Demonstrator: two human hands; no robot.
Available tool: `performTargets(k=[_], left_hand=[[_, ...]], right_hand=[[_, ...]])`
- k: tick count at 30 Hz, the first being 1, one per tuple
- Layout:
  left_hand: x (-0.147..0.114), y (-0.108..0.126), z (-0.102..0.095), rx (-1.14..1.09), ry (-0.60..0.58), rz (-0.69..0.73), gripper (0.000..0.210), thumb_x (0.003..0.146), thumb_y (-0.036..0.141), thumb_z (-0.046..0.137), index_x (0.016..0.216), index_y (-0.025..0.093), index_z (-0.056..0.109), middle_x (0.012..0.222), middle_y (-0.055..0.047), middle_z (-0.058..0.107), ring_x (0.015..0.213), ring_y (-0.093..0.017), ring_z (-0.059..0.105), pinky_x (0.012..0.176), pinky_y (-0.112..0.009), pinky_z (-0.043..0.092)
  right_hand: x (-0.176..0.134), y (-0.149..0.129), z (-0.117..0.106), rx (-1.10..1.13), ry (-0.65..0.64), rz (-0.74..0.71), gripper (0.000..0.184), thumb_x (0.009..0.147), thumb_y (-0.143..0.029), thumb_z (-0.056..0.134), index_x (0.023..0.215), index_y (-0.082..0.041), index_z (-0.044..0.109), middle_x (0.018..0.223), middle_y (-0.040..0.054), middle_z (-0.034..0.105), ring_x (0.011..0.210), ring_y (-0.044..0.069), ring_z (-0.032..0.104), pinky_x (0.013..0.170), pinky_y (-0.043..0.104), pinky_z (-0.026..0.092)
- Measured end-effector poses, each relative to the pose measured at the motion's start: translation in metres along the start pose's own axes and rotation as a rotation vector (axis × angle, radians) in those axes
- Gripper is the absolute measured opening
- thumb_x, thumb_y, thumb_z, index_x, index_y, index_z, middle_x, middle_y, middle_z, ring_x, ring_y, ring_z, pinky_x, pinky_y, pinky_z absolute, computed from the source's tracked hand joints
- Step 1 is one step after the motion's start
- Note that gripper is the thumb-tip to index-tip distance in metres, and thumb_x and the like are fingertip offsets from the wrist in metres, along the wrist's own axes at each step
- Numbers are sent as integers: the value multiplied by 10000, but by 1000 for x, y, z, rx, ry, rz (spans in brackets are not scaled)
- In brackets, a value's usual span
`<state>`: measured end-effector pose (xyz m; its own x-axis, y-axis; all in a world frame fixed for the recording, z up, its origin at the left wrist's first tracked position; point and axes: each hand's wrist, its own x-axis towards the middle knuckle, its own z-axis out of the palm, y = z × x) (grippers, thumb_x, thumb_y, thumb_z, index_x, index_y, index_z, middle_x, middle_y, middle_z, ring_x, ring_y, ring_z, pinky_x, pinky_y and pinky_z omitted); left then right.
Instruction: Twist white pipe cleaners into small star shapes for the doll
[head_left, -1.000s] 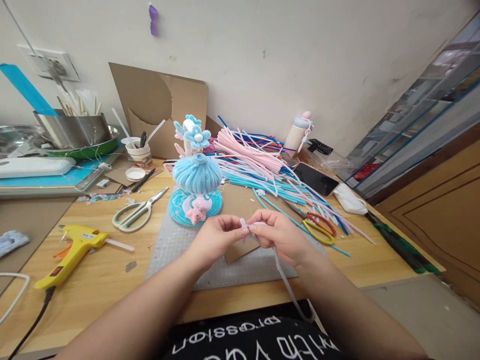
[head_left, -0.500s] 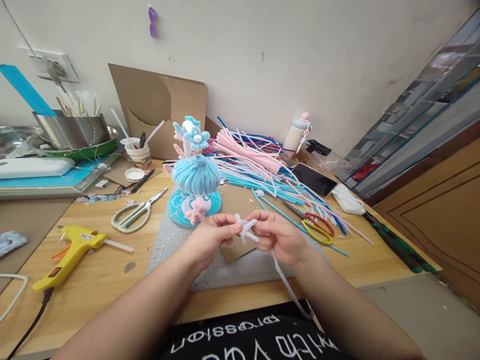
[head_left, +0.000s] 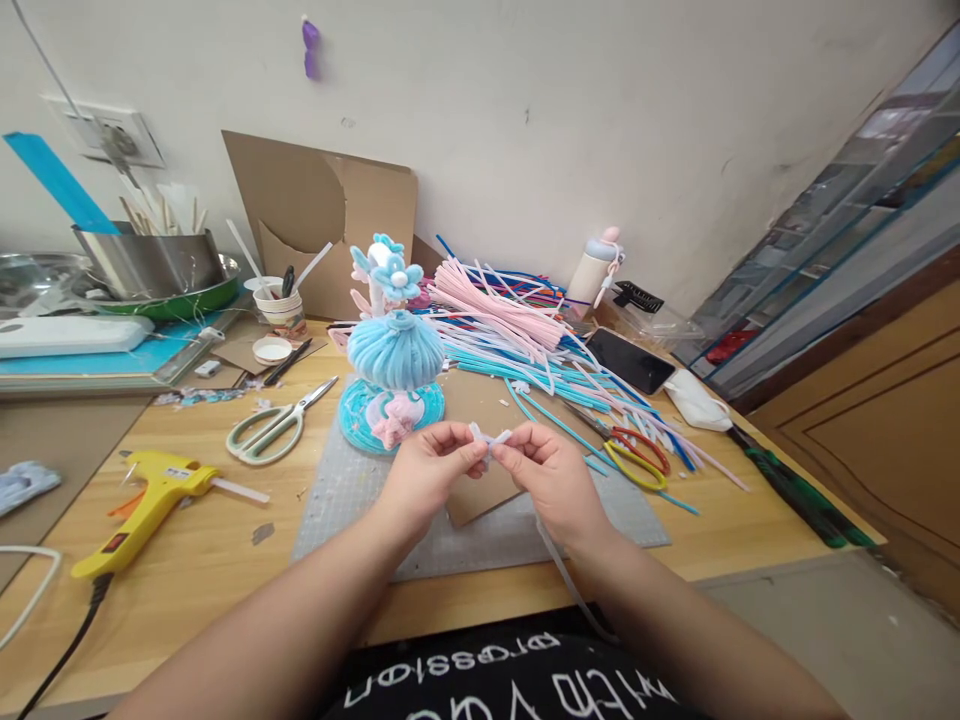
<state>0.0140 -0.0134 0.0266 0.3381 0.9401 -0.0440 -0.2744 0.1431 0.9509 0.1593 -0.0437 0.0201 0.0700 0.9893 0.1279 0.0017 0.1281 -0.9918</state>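
Between my fingertips is a small white pipe cleaner point(head_left: 489, 437) bent into a star-like shape, now largely covered by the fingers. My left hand point(head_left: 435, 462) pinches its left side, and my right hand point(head_left: 553, 478) pinches its right side. A long pale tail of it hangs from under my right palm towards my lap. Just behind my hands stands a pipe-cleaner ornament point(head_left: 396, 350) with a light blue ribbed dome, blue flowers on top and a pink star on its round base. A piece of cardboard point(head_left: 480, 495) lies beneath my hands on a grey cutting mat point(head_left: 352, 530).
Loose pipe cleaners point(head_left: 502, 315) in pink, white and blue pile up behind. Red-and-yellow scissors point(head_left: 637, 460) and a phone point(head_left: 628, 360) lie right; pale green-handled scissors point(head_left: 274, 430) and a yellow glue gun point(head_left: 150, 505) lie left. A bottle point(head_left: 595, 270) stands near the wall.
My right fingers have closed in over the bent pipe cleaner, so its arms show less and my hands are nearer each other. The view has shifted slightly.
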Motion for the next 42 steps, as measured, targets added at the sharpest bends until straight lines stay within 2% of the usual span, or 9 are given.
performTargets(k=[7, 11, 14, 17, 22, 25, 30, 38, 42], left_hand=[[-2, -1, 1, 166, 124, 35, 172, 659, 290, 691, 654, 132, 620, 527, 13, 583, 514, -107, 522, 547, -235, 410], [-3, -3, 1, 363, 143, 24, 168, 671, 307, 674, 691, 144, 640, 546, 8, 592, 514, -121, 511, 515, -239, 384], [-4, -3, -2, 533, 33, 40, 155, 681, 300, 667, 693, 145, 668, 613, -12, 627, 559, -129, 515, 522, -238, 369], [-4, 2, -6, 565, -173, -27, 154, 682, 288, 672, 687, 134, 682, 597, -11, 617, 543, -119, 492, 509, -232, 340], [-3, 9, -13, 238, -443, -234, 193, 676, 312, 712, 711, 129, 661, 568, -4, 610, 511, -106, 516, 536, -234, 383], [-1, 9, -15, 46, -419, -244, 216, 661, 323, 744, 707, 132, 654, 553, 0, 612, 497, -93, 530, 538, -218, 393], [0, 5, -13, -183, -333, -211, 206, 652, 292, 768, 681, 129, 645, 591, 11, 612, 509, -67, 536, 549, -193, 403], [0, 5, -6, -64, -133, -4, 234, 606, 288, 796, 682, 142, 630, 597, 12, 633, 554, -96, 559, 603, -229, 434], [1, 5, -5, -155, -114, -37, 226, 654, 320, 760, 758, 142, 669, 687, -14, 664, 606, -117, 602, 662, -261, 474]], right_hand=[[-16, -15, -3, -890, -31, -397, 144, 865, -185, 474, 806, -166, 604, 742, 43, 621, 689, 158, 572, 622, 274, 390], [-19, -36, -6, -1275, -207, -468, 148, 849, -124, 464, 787, -146, 596, 734, 54, 616, 686, 180, 574, 585, 291, 345], [-14, -48, -12, -1353, -345, -454, 149, 850, -133, 480, 789, -140, 616, 751, 63, 631, 683, 188, 584, 577, 296, 341], [-2, -57, -21, -1190, -445, -355, 113, 831, -171, 540, 801, -166, 649, 782, 42, 661, 715, 179, 601, 607, 286, 373], [18, -56, -34, -498, -646, 2, 46, 751, -198, 640, 775, -168, 665, 724, 11, 675, 667, 136, 605, 604, 242, 439], [20, -44, -33, -229, -569, 18, 70, 742, -210, 648, 786, -160, 670, 721, 12, 662, 639, 121, 584, 588, 237, 436], [10, -23, -24, -30, -330, -55, 52, 737, -219, 661, 756, -173, 648, 669, -15, 609, 594, 96, 531, 566, 225, 402], [2, -14, -7, 159, -146, 29, 170, 666, -269, 741, 713, -184, 602, 693, -15, 628, 645, 115, 559, 633, 252, 431], [4, -8, -4, 252, -46, 131, 182, 676, -297, 731, 755, -173, 624, 535, -66, 484, 422, 43, 309, 417, 200, 225]])
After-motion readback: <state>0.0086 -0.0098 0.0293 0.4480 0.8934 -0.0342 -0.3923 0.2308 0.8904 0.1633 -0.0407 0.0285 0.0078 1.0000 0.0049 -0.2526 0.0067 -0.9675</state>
